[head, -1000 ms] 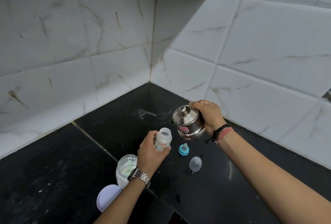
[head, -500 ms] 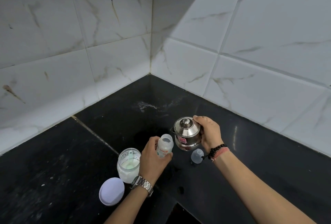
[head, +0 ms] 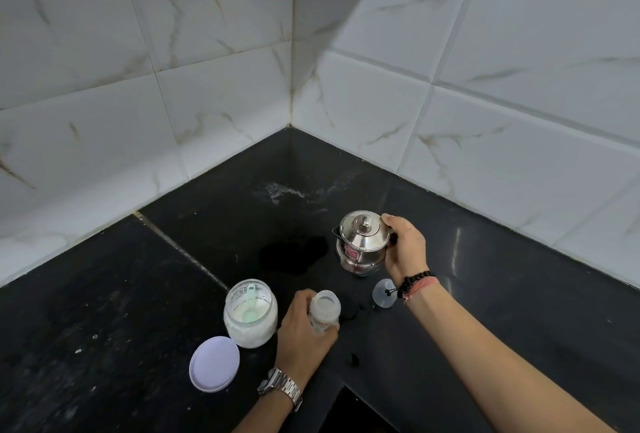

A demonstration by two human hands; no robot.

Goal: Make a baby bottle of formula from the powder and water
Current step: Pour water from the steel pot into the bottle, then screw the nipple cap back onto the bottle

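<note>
Hands work over a black stone surface (head: 104,294) set in a corner of white marbled wall tiles (head: 519,86). The left hand (head: 304,332) is curled round an open baby bottle (head: 325,311), which stands upright near the front edge of the surface; what it contains cannot be made out. A metal watch (head: 281,387) sits on that wrist. The right hand (head: 405,247) grips the side of a small steel kettle (head: 362,242) with its lid on, standing upright behind and to the right of the bottle, its spout pointing left. Dark beads and a pink thread (head: 417,282) circle the right wrist. Just beside that wrist a clear bottle cap (head: 381,294) lies on the surface, partly hidden by the bracelet. To the left of the bottle stands an open glass jar (head: 250,318) of white powder with a pale green scoop (head: 251,302) inside. The jar's white lid (head: 214,363) lies flat in front of it, near the jar's base. A dark wet patch (head: 294,254) spreads on the surface left of the kettle, and a pale smear (head: 280,192) marks the stone nearer the corner.
</note>
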